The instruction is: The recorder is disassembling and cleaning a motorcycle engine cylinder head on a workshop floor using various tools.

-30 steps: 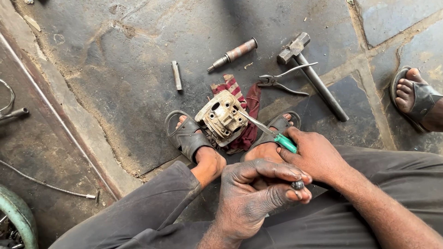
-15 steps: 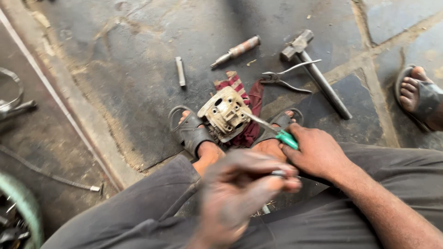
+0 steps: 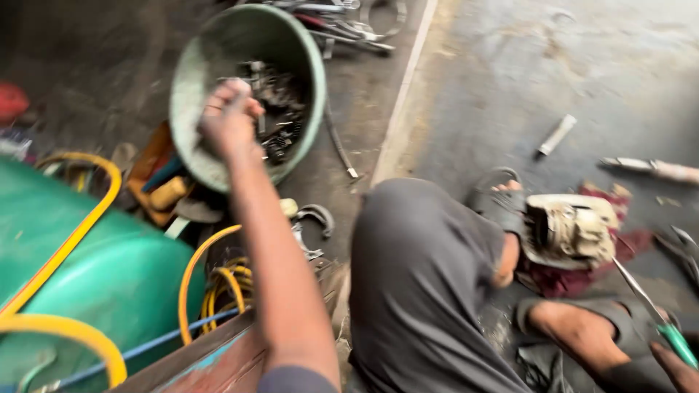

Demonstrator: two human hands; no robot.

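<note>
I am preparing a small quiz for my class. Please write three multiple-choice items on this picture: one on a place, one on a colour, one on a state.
1. Where is the left hand?
A. over the green basin
B. on the engine part
C. on the knee

2. What colour is the screwdriver handle?
A. red
B. green
C. black

3. How does the engine part rest?
A. hanging
B. inside the basin
C. on a red rag between the feet

A: the hand reaches over the basin rim.
B: the handle is green.
C: the rag lies under it.

concrete floor (image 3: 510, 87): green basin (image 3: 291, 44), metal tube (image 3: 557, 135), maybe chisel (image 3: 655, 169).
</note>
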